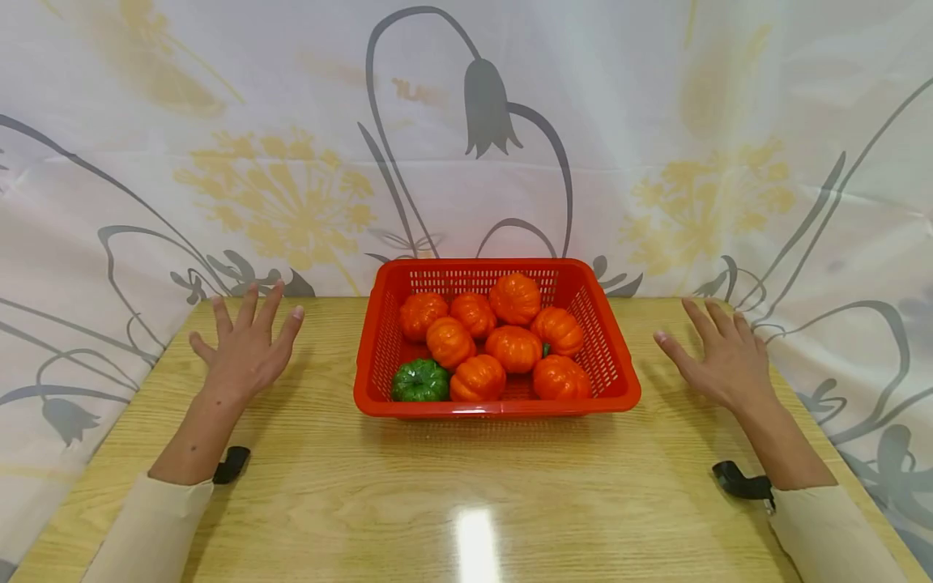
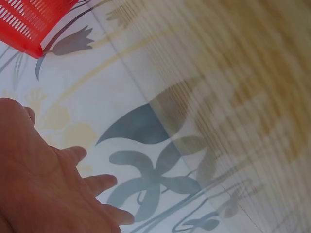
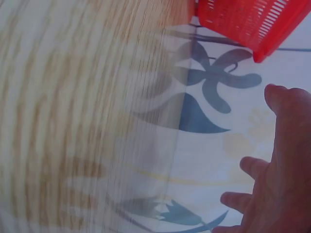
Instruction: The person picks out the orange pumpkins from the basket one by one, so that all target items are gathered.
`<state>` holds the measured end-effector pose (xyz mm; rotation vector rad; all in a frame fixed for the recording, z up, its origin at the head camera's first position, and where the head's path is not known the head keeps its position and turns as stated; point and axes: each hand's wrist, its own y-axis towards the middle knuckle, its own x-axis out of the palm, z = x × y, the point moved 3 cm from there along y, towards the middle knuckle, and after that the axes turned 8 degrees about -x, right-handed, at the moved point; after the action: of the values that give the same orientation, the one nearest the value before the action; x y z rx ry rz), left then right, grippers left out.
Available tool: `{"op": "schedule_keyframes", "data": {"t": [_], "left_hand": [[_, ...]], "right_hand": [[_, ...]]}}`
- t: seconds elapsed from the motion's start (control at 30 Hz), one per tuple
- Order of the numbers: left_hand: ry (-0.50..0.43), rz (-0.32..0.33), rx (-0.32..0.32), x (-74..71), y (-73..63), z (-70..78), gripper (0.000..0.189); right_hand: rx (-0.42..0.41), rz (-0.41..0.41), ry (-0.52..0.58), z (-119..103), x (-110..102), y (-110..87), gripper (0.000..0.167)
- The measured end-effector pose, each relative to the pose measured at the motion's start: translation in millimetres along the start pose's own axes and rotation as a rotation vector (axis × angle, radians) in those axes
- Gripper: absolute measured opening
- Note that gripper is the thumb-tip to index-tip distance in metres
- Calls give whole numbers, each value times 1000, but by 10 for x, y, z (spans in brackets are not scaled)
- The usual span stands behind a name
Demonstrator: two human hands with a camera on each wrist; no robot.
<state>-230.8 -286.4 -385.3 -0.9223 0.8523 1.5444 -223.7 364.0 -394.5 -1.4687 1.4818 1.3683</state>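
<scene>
Nearest the camera, at the lower left, a beige left sleeve point(image 1: 149, 530) ends at a wrist with a black left wrist mount point(image 1: 232, 465). Beyond it, the person's left hand point(image 1: 248, 348) is spread over the wood-grain counter point(image 1: 408, 494), fingers apart, holding nothing. Mid-counter, before a flower-printed sheet point(image 1: 598, 105), sits a red plastic basket point(image 1: 496, 409) with perforated walls, well apart from both hands. Inside, a glossy green pumpkin point(image 1: 420, 382) occupies the near left corner; eight orange pumpkins point(image 1: 513, 349) lie behind it and to its right. Farther right, the right hand point(image 1: 729, 364) is likewise free, fingers spread, above a black right wrist mount point(image 1: 739, 481) and beige right sleeve point(image 1: 838, 534).
</scene>
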Motion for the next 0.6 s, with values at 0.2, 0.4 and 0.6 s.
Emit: {"op": "schedule_keyframes", "data": {"t": [0.2,0.4,0.6], "left_hand": [[-5,17,4,-7,6,18,82],[-9,41,14,-13,4,40,80],[-14,51,17,-13,-1,59,78]], "right_hand": [[-12,6,5,-15,-4,13,83],[-27,10,23,-69,-34,27,82],[-30,-4,54,-133,-58,30,81]]}}
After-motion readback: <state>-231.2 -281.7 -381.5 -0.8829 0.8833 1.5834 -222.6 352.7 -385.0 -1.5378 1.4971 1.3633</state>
